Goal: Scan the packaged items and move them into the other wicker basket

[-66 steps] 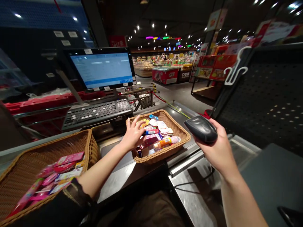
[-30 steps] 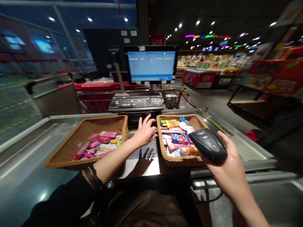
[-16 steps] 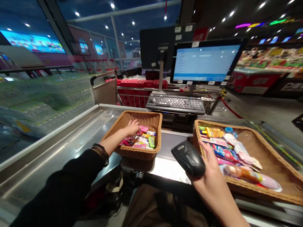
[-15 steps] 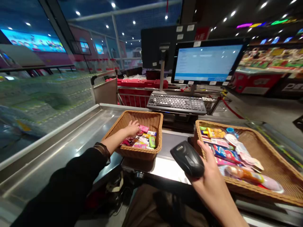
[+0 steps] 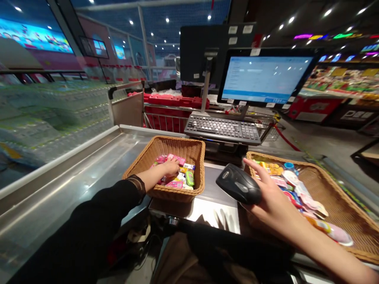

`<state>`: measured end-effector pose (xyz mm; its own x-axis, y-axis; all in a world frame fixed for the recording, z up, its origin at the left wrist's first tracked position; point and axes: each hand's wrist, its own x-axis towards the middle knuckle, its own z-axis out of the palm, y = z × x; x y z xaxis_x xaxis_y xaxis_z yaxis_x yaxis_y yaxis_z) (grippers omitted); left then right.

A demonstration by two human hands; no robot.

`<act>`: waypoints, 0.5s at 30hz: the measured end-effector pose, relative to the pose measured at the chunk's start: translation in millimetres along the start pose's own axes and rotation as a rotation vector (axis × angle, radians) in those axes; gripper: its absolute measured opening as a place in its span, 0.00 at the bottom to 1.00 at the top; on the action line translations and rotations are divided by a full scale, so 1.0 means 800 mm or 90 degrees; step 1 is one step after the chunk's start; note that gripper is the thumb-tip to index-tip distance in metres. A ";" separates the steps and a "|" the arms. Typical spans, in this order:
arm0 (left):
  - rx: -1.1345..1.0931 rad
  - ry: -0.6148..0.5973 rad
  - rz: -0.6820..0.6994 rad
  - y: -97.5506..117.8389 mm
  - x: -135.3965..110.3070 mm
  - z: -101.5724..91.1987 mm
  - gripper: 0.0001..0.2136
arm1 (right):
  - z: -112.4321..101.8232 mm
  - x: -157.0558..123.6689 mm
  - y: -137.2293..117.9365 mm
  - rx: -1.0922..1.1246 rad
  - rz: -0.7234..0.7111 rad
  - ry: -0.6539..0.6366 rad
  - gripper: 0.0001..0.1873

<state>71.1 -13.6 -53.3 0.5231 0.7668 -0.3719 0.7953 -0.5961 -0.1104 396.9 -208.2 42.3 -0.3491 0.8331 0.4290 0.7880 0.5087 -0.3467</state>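
My left hand (image 5: 168, 169) reaches into the left wicker basket (image 5: 149, 157) and rests on the small pink and green packets (image 5: 180, 177) heaped there. Its fingers curl down among them, and what they grip is hidden. A black handheld barcode scanner (image 5: 238, 184) lies in my right hand (image 5: 268, 199), which is closed round it between the two baskets. The right wicker basket (image 5: 340, 199) holds several colourful packets, tubes and a small bottle.
A keyboard (image 5: 223, 128) and a lit checkout screen (image 5: 265, 79) stand behind the baskets on the steel counter (image 5: 68, 177). Red shopping trolleys (image 5: 174, 106) sit behind a rail. Shop shelves and freezers fill the far right.
My left hand left the right basket, crossed the counter and went down into the left basket. The view swung left. My right hand kept the scanner and drifted a little toward the middle.
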 end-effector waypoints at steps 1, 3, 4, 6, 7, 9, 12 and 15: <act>-0.011 -0.006 0.000 0.001 0.000 0.000 0.12 | -0.005 0.006 0.002 0.005 -0.001 -0.014 0.17; -0.033 -0.022 -0.007 0.002 0.002 0.000 0.12 | -0.011 0.018 0.004 0.018 0.010 -0.044 0.15; -0.044 -0.029 -0.015 0.002 0.003 0.001 0.12 | -0.012 0.025 0.003 0.025 0.019 -0.058 0.13; -0.060 -0.035 -0.037 0.003 0.004 0.002 0.11 | -0.011 0.039 0.002 0.036 0.037 -0.075 0.12; -0.066 -0.035 -0.050 0.002 0.004 0.003 0.11 | -0.009 0.047 0.001 0.041 0.044 -0.074 0.12; -0.073 -0.035 -0.072 0.002 0.004 0.005 0.10 | -0.003 0.060 -0.003 0.054 0.057 -0.064 0.15; -0.086 -0.032 -0.085 0.000 0.004 0.005 0.09 | 0.004 0.072 -0.009 0.069 0.065 -0.062 0.22; -0.100 -0.020 -0.077 -0.001 0.005 0.007 0.08 | 0.006 0.075 -0.015 0.073 0.061 -0.063 0.26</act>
<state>70.8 -11.5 -59.6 0.4122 0.8215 -0.3939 0.8912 -0.4533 -0.0128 363.8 -163.8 68.0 -0.3286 0.8931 0.3072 0.7587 0.4433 -0.4773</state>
